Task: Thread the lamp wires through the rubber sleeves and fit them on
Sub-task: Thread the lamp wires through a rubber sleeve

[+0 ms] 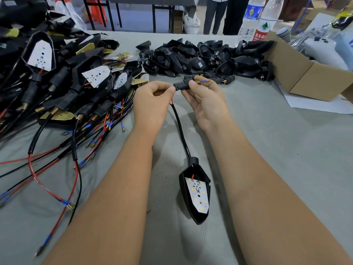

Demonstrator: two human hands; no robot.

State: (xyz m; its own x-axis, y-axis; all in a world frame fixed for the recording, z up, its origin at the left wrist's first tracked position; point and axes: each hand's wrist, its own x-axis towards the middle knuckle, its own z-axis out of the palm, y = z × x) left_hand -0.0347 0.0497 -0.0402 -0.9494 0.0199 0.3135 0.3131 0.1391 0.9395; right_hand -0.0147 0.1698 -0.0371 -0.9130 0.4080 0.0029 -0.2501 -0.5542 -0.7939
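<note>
A black lamp housing [196, 190] with a white LED board lies on the grey table between my forearms. Its black sheathed wire [180, 129] runs up to my hands. My right hand [205, 99] grips a black rubber sleeve [183, 84] above the table. The wire's red and blue tips with brass ends [202, 80] stick out of the sleeve's right end. My left hand [152, 101] pinches the wire at the sleeve's left end, where a bit of red wire shows below my fingers.
A heap of lamps with wires [63, 77] fills the left side. A pile of black housings and sleeves [206, 58] lies at the back. A cardboard box [303, 73] stands at the right, with two plastic bottles [265, 18] behind it.
</note>
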